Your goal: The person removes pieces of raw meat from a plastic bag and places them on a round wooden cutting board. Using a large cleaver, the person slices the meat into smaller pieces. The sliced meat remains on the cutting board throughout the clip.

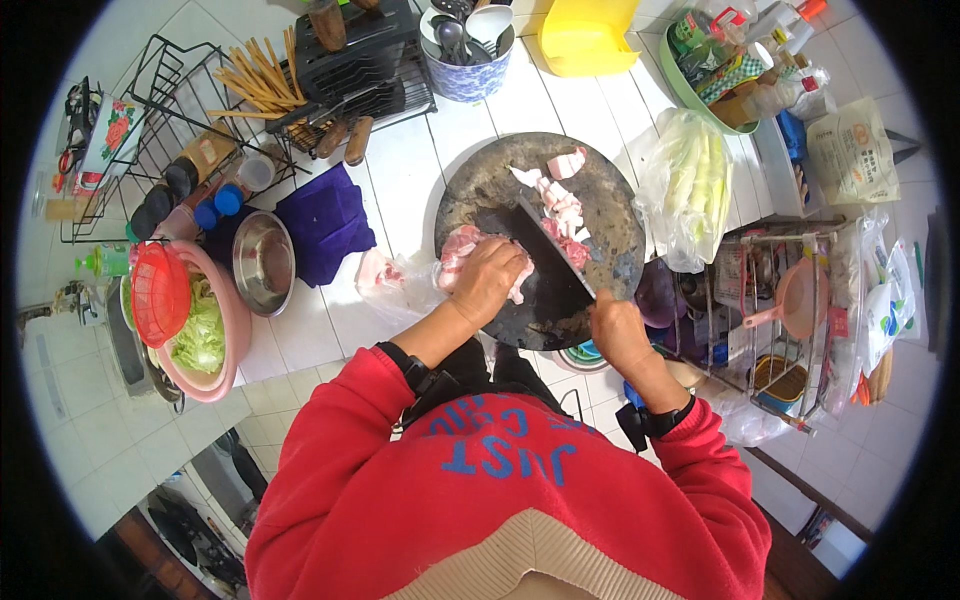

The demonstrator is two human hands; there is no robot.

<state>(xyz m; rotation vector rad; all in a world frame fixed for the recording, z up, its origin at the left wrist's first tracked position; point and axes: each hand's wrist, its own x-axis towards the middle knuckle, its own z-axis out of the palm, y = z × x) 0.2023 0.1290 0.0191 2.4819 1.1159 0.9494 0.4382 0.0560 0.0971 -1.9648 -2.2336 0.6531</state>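
A round dark chopping block (551,322) lies before me on the white tiled counter. My left hand (491,277) presses on a piece of raw meat (461,244) at the block's left side, fingers bent over it. In my right hand (619,326) is the handle of a cleaver (551,244), its blade slanting up and left across the block. Cut chunks of meat (562,206) lie in a row along the blade's right side, and one larger chunk (567,163) sits near the block's far edge. The blade and the held meat are apart.
A plastic bag with meat (382,274) lies left of the block, near a purple cloth (326,225) and a steel bowl (263,262). A pink basin (236,330) holds leafy greens. Bagged pale vegetables (686,184) sit to the right. Knives stand in a black rack (356,45) behind.
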